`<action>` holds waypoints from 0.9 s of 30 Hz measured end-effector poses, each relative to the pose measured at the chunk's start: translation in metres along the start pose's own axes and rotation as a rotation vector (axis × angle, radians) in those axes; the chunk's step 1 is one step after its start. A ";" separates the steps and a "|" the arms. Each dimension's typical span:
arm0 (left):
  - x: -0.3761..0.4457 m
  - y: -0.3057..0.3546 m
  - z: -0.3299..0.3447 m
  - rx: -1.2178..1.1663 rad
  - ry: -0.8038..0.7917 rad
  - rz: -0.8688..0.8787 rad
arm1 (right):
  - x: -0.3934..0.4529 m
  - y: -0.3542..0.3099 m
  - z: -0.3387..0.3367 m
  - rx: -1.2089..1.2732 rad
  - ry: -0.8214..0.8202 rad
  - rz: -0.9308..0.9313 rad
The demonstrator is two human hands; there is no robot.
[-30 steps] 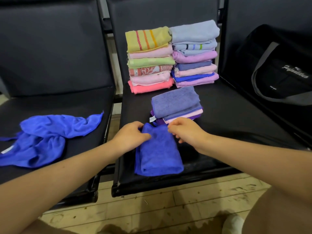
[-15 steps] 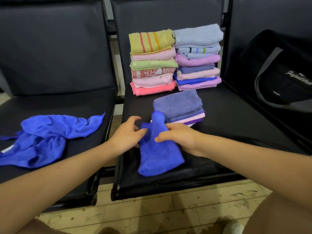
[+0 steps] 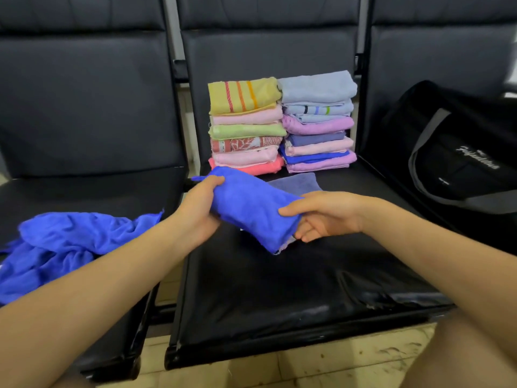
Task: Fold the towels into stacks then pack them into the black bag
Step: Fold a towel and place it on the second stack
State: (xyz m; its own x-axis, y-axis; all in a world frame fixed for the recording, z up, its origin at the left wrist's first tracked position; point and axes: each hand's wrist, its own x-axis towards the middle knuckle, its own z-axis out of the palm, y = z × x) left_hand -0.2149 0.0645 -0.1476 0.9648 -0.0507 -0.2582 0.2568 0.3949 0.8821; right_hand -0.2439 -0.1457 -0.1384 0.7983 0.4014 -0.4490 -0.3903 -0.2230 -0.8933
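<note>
A folded bright blue towel (image 3: 251,208) is lifted above the middle seat. My left hand (image 3: 201,211) grips its far left end, thumb on top. My right hand (image 3: 321,217) holds its near right end, thumb above and fingers underneath. Behind it a small stack topped by a lavender-blue towel (image 3: 296,182) is mostly hidden. Two tall stacks stand at the seat's back: a yellow-topped stack (image 3: 246,127) and a pale-blue-topped stack (image 3: 317,121). The black bag (image 3: 458,152) with grey straps lies on the right seat.
A crumpled blue towel (image 3: 64,247) lies unfolded on the left seat. The black middle seat (image 3: 279,298) has bare cushion in front of my hands. Tiled floor shows below the seat edges. My knee shows at the lower right.
Both hands have lifted the folded blue towel off the seat and carried it up and back, over the small stack. The view has tilted slightly.
</note>
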 end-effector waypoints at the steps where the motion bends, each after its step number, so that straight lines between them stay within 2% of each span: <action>1: 0.004 0.002 0.003 -0.026 0.009 0.030 | 0.000 0.001 -0.005 0.009 0.021 0.006; 6: 0.021 0.001 0.015 -0.141 -0.033 0.077 | 0.009 -0.012 -0.037 0.401 0.411 -0.297; 8: 0.024 -0.004 0.023 -0.154 -0.062 0.072 | 0.013 -0.015 -0.045 0.401 0.523 -0.366; 10: 0.023 -0.007 0.031 -0.175 -0.106 0.062 | 0.015 -0.011 -0.046 0.262 0.576 -0.327; 13: 0.020 -0.001 0.042 -0.239 -0.214 0.080 | 0.020 -0.003 -0.043 0.087 0.556 -0.231; 15: 0.020 0.004 0.049 -0.300 -0.278 0.104 | 0.022 -0.004 -0.042 0.073 0.496 -0.249; 20: 0.023 0.002 0.065 -0.417 -0.356 0.119 | 0.030 -0.006 -0.041 0.364 0.331 -0.219; 22: 0.022 -0.001 0.069 -0.386 -0.367 0.119 | 0.031 -0.008 -0.042 0.497 0.273 -0.274; 24: 0.025 -0.008 0.066 -0.293 -0.321 0.136 | 0.031 -0.010 -0.044 0.579 0.313 -0.348; 25: 0.028 -0.012 0.063 -0.185 -0.263 0.159 | 0.031 -0.011 -0.046 0.539 0.403 -0.383; 27: 0.039 -0.022 0.051 0.213 -0.087 0.225 | 0.033 -0.008 -0.054 0.187 0.685 -0.446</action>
State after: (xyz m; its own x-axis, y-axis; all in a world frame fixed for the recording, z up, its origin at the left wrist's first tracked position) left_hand -0.1801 0.0075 -0.1568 0.9976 -0.0659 -0.0212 0.0343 0.2046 0.9783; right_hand -0.1900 -0.1789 -0.1449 0.9744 -0.2249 0.0059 0.0070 0.0043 -1.0000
